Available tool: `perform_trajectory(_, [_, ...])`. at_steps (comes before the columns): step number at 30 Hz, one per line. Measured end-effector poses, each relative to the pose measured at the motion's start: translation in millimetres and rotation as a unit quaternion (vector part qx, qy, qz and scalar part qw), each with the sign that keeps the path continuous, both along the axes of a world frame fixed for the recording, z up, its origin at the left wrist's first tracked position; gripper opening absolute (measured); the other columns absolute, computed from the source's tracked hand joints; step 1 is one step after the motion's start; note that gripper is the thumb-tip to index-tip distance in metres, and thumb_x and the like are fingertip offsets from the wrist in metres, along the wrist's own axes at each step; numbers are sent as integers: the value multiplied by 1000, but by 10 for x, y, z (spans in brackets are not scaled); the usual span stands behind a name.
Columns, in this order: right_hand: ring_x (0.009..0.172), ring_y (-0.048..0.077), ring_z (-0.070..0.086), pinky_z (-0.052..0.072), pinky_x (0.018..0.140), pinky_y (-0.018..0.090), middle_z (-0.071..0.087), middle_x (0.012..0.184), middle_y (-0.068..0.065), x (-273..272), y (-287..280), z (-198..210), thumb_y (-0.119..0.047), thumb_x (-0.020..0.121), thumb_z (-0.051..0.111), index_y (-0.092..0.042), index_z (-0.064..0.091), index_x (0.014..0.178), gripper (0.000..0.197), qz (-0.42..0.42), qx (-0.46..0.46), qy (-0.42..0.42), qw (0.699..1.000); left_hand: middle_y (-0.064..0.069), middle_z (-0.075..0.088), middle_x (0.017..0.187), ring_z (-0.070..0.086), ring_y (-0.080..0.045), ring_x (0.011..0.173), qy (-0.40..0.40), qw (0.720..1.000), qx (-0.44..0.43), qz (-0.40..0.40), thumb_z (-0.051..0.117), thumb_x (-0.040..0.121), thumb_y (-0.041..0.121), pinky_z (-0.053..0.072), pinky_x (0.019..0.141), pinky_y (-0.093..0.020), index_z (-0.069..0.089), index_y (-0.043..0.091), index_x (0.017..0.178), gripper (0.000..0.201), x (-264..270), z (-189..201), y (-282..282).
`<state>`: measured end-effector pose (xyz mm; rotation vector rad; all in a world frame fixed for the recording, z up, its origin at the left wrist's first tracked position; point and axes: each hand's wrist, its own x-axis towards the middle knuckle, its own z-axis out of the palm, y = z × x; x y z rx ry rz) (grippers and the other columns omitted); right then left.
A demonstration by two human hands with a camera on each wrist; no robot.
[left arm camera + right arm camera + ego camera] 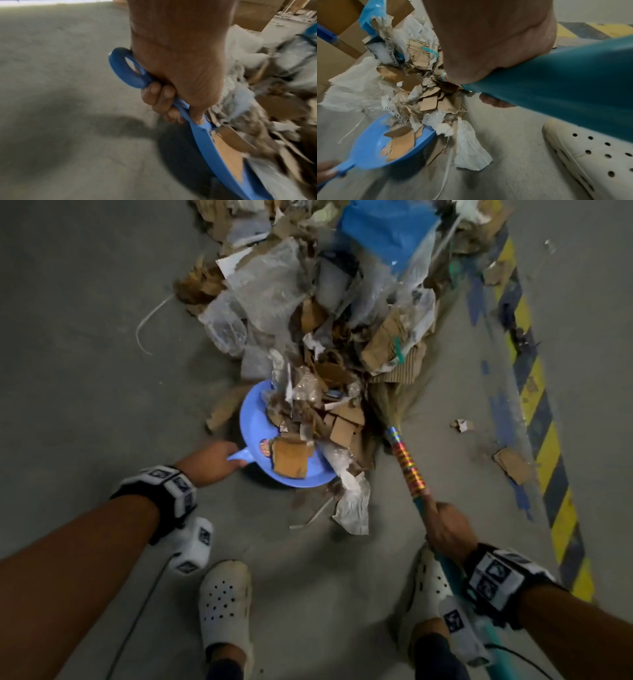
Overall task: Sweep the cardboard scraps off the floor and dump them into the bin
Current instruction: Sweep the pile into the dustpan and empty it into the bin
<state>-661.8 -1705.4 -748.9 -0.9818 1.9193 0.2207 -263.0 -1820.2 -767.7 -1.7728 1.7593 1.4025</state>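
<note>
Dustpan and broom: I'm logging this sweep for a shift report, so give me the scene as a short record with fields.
left hand: grips the handle of the blue dustpan
right hand: grips the teal handle of the broom
dustpan load: cardboard scraps and plastic already inside, spilling over the rim
broom head: in the debris pile, beside the dustpan
still on floor: torn white paper near the dustpan; loose cardboard piece by the yellow-black floor stripe
bin: not visible
</note>
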Motion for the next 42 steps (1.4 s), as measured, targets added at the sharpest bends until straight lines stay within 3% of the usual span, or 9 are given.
perform_trajectory(2, [73, 36, 67, 52, 62, 35, 68, 86, 24, 90, 12, 22, -64, 90, 16, -8, 53, 81, 68, -1, -8, -15, 1000, -14, 62, 89, 60, -27, 86, 16, 1000, -9, 6, 46, 75, 64, 42, 74, -35, 59, 1, 86, 65, -306, -107, -16])
perform_trajectory(6, [65, 37, 67, 57, 59, 43, 68, 79, 24, 263, 2, 103, -55, 97, 25, -6, 57, 81, 61, -6, -15, -40, 999, -11, 53, 82, 54, -25, 80, 27, 995, -36, 92, 58, 93, 31, 32, 67, -30, 48, 10, 80, 27, -927, -99, -30])
perform_trajectory(13, [55, 18, 53, 39, 48, 26, 54, 64, 4, 221, -141, 769, -49, 100, 28, -10, 57, 82, 52, 25, -8, -18, 1000, -27, 59, 81, 60, -41, 85, 18, 989, -55, 135, 60, 92, 29, 35, 64, -37, 43, 16, 61, 38, -1046, 486, -53])
perform_trajectory(19, [85, 38, 63, 53, 76, 42, 60, 87, 19, 229, -223, 2023, -48, 102, 24, -5, 53, 89, 53, 46, -20, -13, 999, -20, 67, 93, 62, -35, 89, 26, 990, -71, 121, 57, 92, 40, 49, 78, -39, 65, 4, 92, 36, -1057, 1731, -188])
perform_trajectory(25, [80, 33, 60, 37, 62, 30, 56, 85, 16, 356, -11, 3589, -44, 102, 24, -3, 51, 117, 51, 5, -52, 27, 998, -17, 68, 102, 64, -34, 96, 64, 987, -89, 117, 56, 91, 41, 53, 84, -42, 66, 9, 102, 35, -880, 3383, -120])
perform_trajectory(28, [74, 28, 56, 43, 69, 34, 62, 85, 17, 589, 256, 4426, -59, 97, 14, -8, 54, 91, 66, -16, -82, 34, 996, -16, 69, 105, 64, -31, 99, 86, 987, -109, 83, 56, 93, 33, 51, 86, -41, 67, 8, 108, 31, -703, 4212, -47])
perform_trajectory(34, [53, 25, 53, 43, 50, 28, 54, 64, 9, 1076, 829, 5632, -59, 97, 28, -10, 51, 73, 59, -139, -129, 18, 982, -19, 69, 88, 65, -32, 85, 107, 983, -146, 21, 59, 91, 31, 52, 75, -40, 67, 1, 91, 31, -446, 5442, 147])
perform_trajectory(38, [50, 24, 54, 46, 46, 29, 54, 64, 9, 1290, 1162, 6193, -59, 97, 29, -4, 60, 88, 65, -189, -149, 29, 970, -19, 68, 85, 65, -31, 81, 118, 978, -171, -19, 59, 90, 34, 43, 64, -32, 66, 1, 86, 34, -387, 5988, 317])
perform_trajectory(42, [49, 24, 54, 46, 45, 27, 57, 65, 10, 1437, 1541, 6633, -63, 95, 29, -20, 56, 73, 55, -205, -187, 45, 960, -12, 62, 69, 61, -26, 67, 166, 969, -182, -23, 57, 90, 31, 40, 52, -27, 58, 9, 77, 26, -382, 6382, 568])
